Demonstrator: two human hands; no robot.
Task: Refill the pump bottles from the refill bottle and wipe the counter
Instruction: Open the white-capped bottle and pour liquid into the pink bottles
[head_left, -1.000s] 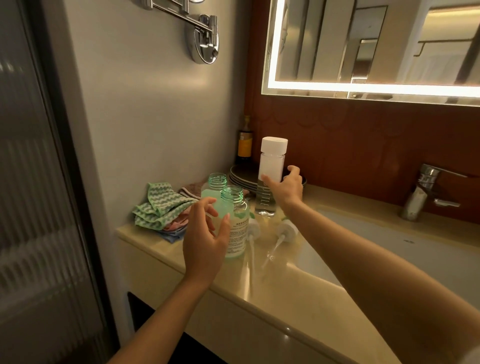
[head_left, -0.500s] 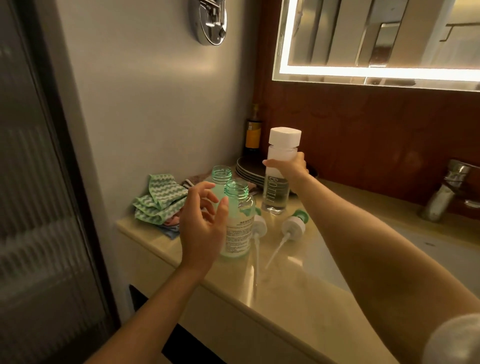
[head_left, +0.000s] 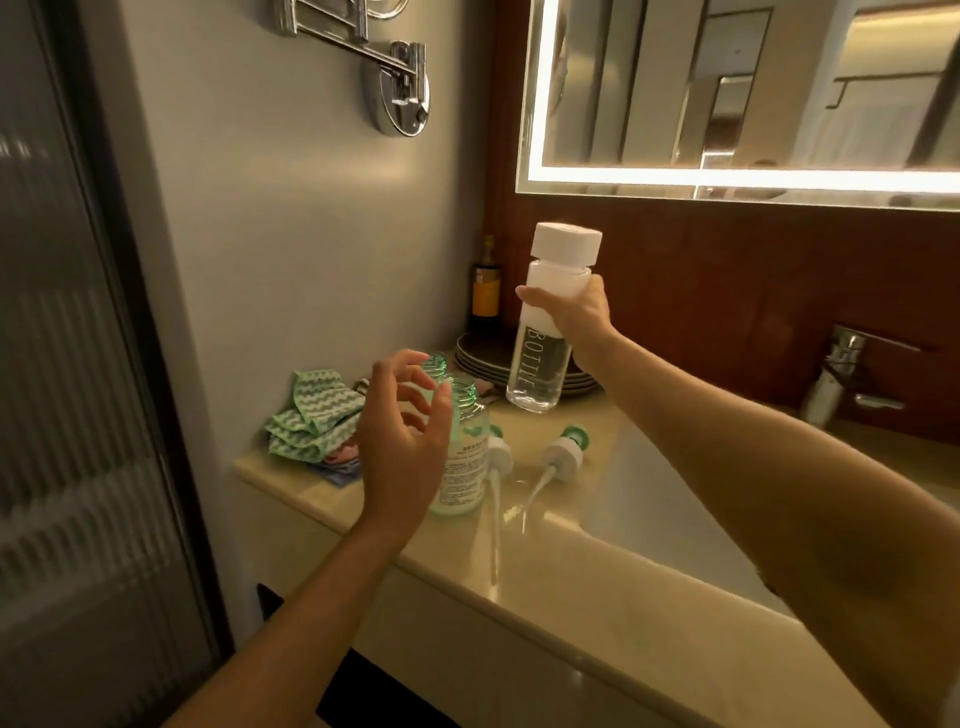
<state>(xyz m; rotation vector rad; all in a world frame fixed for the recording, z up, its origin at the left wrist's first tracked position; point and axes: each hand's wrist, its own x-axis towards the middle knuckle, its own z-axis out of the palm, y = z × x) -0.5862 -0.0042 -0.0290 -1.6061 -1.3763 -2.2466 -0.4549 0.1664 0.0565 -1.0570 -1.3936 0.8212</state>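
My right hand (head_left: 576, 317) grips the tall clear refill bottle (head_left: 540, 364) with a white cap, lifted off the beige counter (head_left: 545, 582) above the plates. Two green-tinted bottles stand uncapped at the counter's left: the nearer bottle (head_left: 465, 462) with a white label, the farther bottle (head_left: 435, 364) mostly hidden behind my left hand (head_left: 402, 441). That hand hovers open beside the nearer bottle, fingers spread, holding nothing. Two white pump heads (head_left: 498, 452) (head_left: 563, 452) with long tubes lie on the counter to the right of the bottles.
Green zigzag cloths (head_left: 311, 415) are piled by the wall at the counter's left end. A stack of dark plates (head_left: 483, 358) and a dark bottle (head_left: 485, 286) stand in the corner. The sink basin (head_left: 675, 514) and chrome tap (head_left: 841, 384) lie right.
My right hand has lifted the refill bottle off the counter and raised it. My left hand stayed open beside the nearer green bottle.
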